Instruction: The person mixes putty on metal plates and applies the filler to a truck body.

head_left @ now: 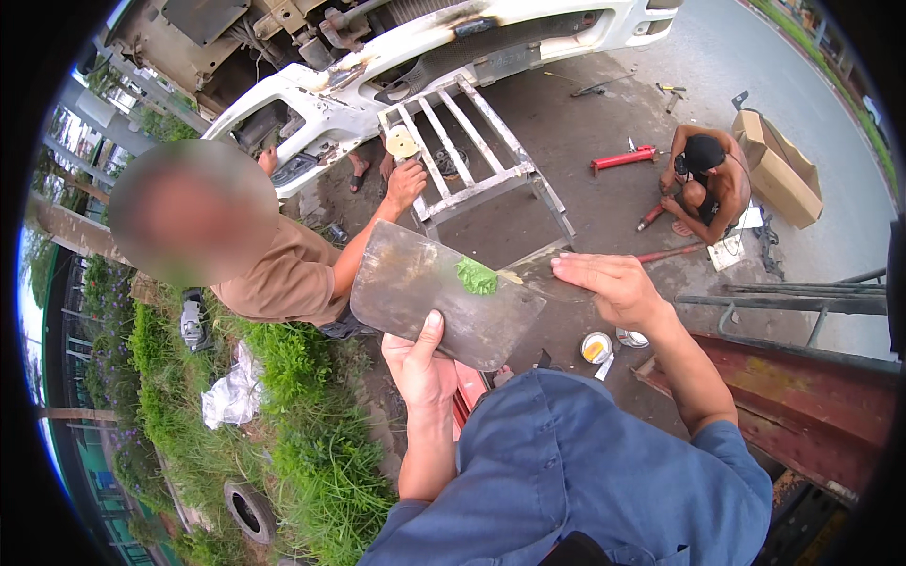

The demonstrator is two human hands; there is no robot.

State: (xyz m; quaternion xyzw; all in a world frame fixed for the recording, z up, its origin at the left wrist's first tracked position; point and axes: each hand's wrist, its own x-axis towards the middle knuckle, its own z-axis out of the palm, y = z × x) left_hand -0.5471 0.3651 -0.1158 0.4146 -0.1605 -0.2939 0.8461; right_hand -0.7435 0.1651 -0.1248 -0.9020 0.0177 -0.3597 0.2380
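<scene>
Grey metal plate point(439, 292), daubed with green putty point(477, 276), sits clamped in the left hand point(422, 363). The right hand point(612, 285) presses a thin tool, hard to make out, against the plate's edge; its grip is unclear.
</scene>
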